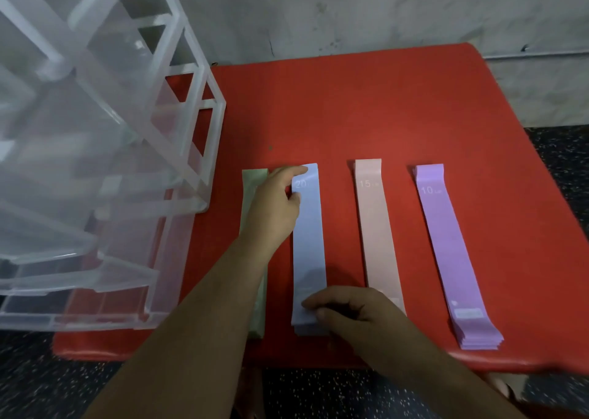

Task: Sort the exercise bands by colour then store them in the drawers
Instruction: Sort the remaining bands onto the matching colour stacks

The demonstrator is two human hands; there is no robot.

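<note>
Blue band stack (308,243) is lying on the red counter (350,106), long axis running away from the person. Left hand (274,208) is pinching its far end, right hand (347,310) the near end; drawers (95,163) are sitting left.

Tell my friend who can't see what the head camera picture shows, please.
A person's left hand pinches the far end and right hand grips the near end of a blue band stack on a red surface. A green stack, a pink stack and a purple stack lie beside it in a row; a clear drawer unit stands at the left.
</note>
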